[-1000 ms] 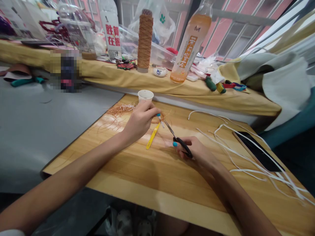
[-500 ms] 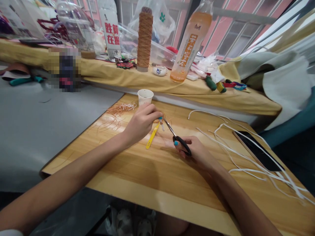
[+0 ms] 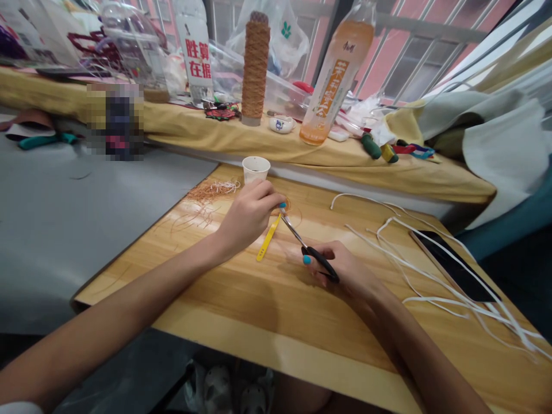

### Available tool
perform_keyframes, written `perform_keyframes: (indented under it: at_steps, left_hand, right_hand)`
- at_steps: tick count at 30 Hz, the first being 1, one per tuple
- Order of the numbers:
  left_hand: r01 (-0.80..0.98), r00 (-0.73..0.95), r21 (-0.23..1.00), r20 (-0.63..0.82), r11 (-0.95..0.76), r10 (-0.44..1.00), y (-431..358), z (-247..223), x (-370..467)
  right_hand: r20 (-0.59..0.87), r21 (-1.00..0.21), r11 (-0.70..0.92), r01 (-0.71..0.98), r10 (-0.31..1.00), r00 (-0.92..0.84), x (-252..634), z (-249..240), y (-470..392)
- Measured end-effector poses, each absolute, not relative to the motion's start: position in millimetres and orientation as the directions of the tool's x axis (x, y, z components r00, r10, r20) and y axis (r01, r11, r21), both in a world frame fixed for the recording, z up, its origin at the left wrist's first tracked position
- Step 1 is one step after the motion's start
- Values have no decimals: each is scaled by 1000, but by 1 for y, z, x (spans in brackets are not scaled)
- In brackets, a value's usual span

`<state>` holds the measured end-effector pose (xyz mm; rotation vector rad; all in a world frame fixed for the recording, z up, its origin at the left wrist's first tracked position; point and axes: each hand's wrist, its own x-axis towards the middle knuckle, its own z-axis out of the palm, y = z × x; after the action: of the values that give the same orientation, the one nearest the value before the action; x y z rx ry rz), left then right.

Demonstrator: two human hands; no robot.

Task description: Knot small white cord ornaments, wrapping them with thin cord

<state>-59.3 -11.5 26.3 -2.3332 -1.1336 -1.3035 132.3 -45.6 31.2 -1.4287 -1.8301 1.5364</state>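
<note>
My left hand (image 3: 254,210) is closed in a pinch on a short end of whitish cord, mostly hidden by the fingertips. Scissors (image 3: 322,264) with black handles are in my right hand (image 3: 345,267), their metal blades reaching up to the left fingertips. Whether the blades are apart or together is too small to tell. Yellow tweezers (image 3: 268,238) lie on the wooden board just below the blade tips. Thin orange thread (image 3: 288,202) curls behind the left fingertips. A white paper cup (image 3: 256,167) stands right behind my left hand.
Orange and white thread scraps (image 3: 211,191) lie left of the cup. White cords (image 3: 414,270) run over the board's right side and across a phone (image 3: 452,264). On the ledge behind stand a brown yarn spool (image 3: 256,69) and an orange drink bottle (image 3: 334,86).
The scissor blades have shifted slightly and now lie over the whitish end that hung below my left fingertips. My left hand has stayed nearly still.
</note>
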Motion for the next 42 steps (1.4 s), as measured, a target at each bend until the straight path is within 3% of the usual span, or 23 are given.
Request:
perform_keyframes:
  at_steps: [10,14,17,19,21,23,26,29,32,37,42]
  left_hand:
    - [706,312,205,770,-678,557,-14,24,-56]
    - [709,316,198,768,-676,557,-13,24,-56]
    - [739,288,214,756,-638,588,-13,25,-58]
    - [761,209,302,724,-574,658,-11,28,-60]
    - [721,98,493,623,-487,776,-9,30,-60]
    - [571,35,740,410,-355,911,-6,31,-58]
    - [214,75,975,52,-67,996,-6,31,-52]
    - [-56,141,994,-83,91,987,-12,29,-43]
    - [-165,234,977,-91,132,968,-20,23,-37]
    - [-176,348,975,-70,139,935,-30,14,-29]
    - [-80,401,987,-96,140,911,-33,10,-25]
  right_hand:
    - [-362,-875,-170,454,852,-379,133,24,-45]
    - [-319,-892,-127,434,857,-405,131,21,-47]
    - [-290,-850,-30,525,860,-421,131,27,-47]
    - [-206,-761,128,637,883,-423,139,34,-43]
    - [-75,-589,286,756,912,-404,153,40,-37]
    - [-12,-426,328,843,930,-368,170,44,-29]
    - [105,-376,327,867,945,-311,183,45,-23]
    - [260,-429,301,852,944,-204,172,43,-24]
    - [183,-645,346,682,936,-302,149,34,-30]
    - [79,-919,180,350,956,-283,128,14,-36]
    - [150,-977,173,125,972,-179,129,17,-37]
